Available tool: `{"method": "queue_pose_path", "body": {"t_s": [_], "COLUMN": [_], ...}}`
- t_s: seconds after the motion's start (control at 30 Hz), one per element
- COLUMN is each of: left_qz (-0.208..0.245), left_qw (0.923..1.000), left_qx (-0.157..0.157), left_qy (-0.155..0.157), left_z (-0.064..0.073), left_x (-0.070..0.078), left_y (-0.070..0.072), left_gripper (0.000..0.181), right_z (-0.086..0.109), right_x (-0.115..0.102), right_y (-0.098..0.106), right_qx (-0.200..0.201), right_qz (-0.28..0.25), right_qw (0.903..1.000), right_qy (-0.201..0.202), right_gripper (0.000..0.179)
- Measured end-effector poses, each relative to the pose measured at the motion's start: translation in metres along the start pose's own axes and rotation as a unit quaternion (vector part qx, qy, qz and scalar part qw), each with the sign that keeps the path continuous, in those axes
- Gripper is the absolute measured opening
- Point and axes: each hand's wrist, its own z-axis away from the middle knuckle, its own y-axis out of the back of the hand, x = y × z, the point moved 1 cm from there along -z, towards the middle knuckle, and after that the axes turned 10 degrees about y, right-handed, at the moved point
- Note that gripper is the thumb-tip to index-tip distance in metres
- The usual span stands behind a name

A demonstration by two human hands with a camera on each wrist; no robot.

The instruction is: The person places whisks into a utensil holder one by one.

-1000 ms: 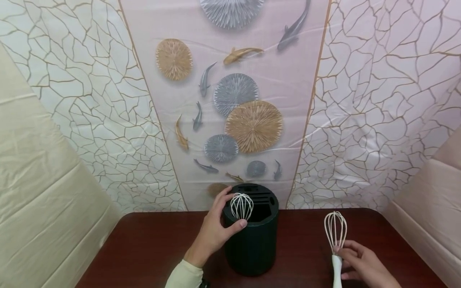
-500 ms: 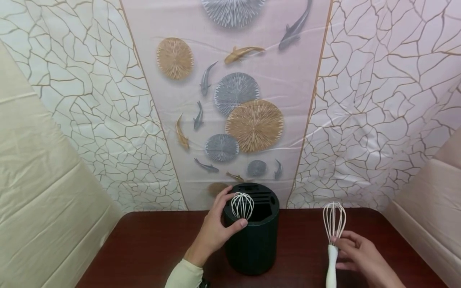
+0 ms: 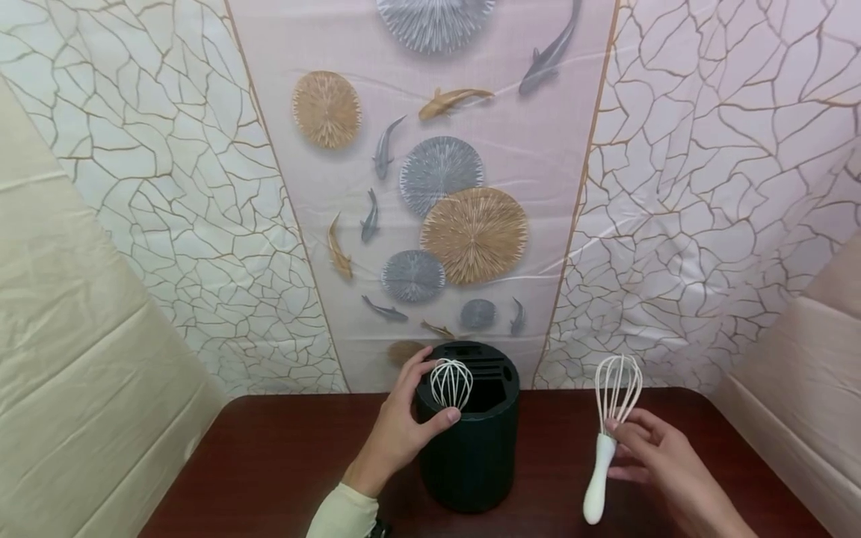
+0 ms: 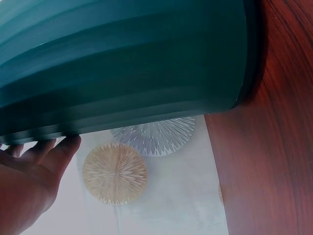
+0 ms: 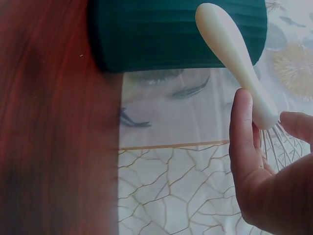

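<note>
A dark green cylindrical utensil holder (image 3: 468, 463) stands on the table, its slotted top facing up. My left hand (image 3: 392, 441) holds it at the left of the rim, thumb at the front and fingers toward the back; in the left wrist view the fingertips touch the ribbed side of the holder (image 4: 122, 63). One white whisk (image 3: 451, 381) sits in the holder, wires up, its handle hidden inside. To the right, my right hand (image 3: 662, 456) pinches a second white whisk (image 3: 599, 482) near where the wires meet the handle. Its handle (image 5: 230, 44) slants down toward the left.
The dark red-brown table (image 3: 289, 463) ends at a patterned fabric wall (image 3: 679, 224) behind the holder. Padded beige panels (image 3: 101, 359) flank both sides. Open slots and a larger opening (image 3: 484, 397) show in the holder's top.
My right hand has raised the second whisk and shifted it slightly left, and its handle has swung leftward into full view. The left hand and the holder stay in place.
</note>
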Motion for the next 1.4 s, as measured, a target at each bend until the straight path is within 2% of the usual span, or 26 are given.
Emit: {"method": "queue_pose_path", "body": {"t_s": [0.37, 0.6, 0.83, 1.13, 1.4], "left_qz": [0.004, 0.006, 0.005, 0.007, 0.011], "left_qw": [1.0, 1.0, 1.0, 0.9999, 0.9999], "left_qx": [0.003, 0.001, 0.002, 0.005, 0.003], "left_qy": [-0.008, -0.003, -0.003, 0.011, 0.008], "left_z": [0.001, 0.001, 0.001, 0.0, 0.0], "left_x": [0.001, 0.001, 0.0, 0.001, 0.0], "left_y": [0.0, -0.001, -0.001, 0.0, -0.001], "left_gripper": [0.063, 0.063, 0.063, 0.062, 0.063], "right_z": [-0.006, -0.012, -0.019, -0.026, -0.03], "right_x": [-0.023, -0.039, -0.05, -0.066, -0.079], "right_y": [-0.012, -0.017, -0.024, -0.03, -0.036], "right_qx": [-0.001, -0.009, -0.006, -0.019, -0.031], "right_qz": [-0.009, -0.008, -0.028, -0.043, -0.069], "right_qw": [0.9996, 0.999, 0.9969, 0.9939, 0.9885], "right_qy": [0.026, 0.043, 0.073, 0.1, 0.131], "right_gripper": [0.04, 0.049, 0.045, 0.05, 0.036]}}
